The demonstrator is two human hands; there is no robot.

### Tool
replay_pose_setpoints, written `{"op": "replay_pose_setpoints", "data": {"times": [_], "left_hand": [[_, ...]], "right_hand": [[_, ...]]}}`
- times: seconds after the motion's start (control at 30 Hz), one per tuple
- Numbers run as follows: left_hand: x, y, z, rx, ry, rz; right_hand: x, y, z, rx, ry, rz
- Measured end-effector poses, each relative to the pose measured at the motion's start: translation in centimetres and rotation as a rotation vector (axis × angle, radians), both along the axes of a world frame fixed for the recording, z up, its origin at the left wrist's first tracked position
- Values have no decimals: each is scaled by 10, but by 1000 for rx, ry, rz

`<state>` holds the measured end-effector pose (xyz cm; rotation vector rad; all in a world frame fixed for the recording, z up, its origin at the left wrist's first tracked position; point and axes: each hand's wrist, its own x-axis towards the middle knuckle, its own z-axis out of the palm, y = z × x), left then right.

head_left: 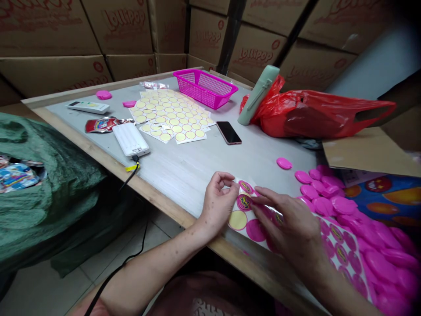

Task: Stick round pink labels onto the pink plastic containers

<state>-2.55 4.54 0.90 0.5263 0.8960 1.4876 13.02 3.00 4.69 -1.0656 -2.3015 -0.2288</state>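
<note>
A sheet of round pink stickers [255, 230] lies at the front edge of the table, with a bare yellow circle [237, 220] at its left corner. My left hand [219, 197] is closed in a pinch at the sheet's left edge. Over the sheet, my right hand [291, 221] has its fingertips together at the edge of a pink round sticker [244, 202] with a yellow print. Part of the sheet is hidden under that hand. Another sticker sheet [342, 250] lies to the right, beside a heap of pink plastic round cases [378, 259].
Used yellow-circle sheets [177, 116] spread near a pink basket [213, 94]. A phone [229, 132], a white power bank [130, 139] with cable, a remote [87, 107], a green bottle [258, 96] and a red plastic bag [315, 114] stand about. Cartons [210, 37] are stacked behind.
</note>
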Motion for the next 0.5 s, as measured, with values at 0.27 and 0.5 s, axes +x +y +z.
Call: {"op": "replay_pose_setpoints", "data": {"times": [0.27, 0.5], "left_hand": [[-26, -1, 33, -67, -274, -250], [-25, -18, 7, -128, -176, -243]], "right_hand": [[-17, 44, 41, 50, -134, 363], [-24, 17, 13, -52, 119, 282]]}}
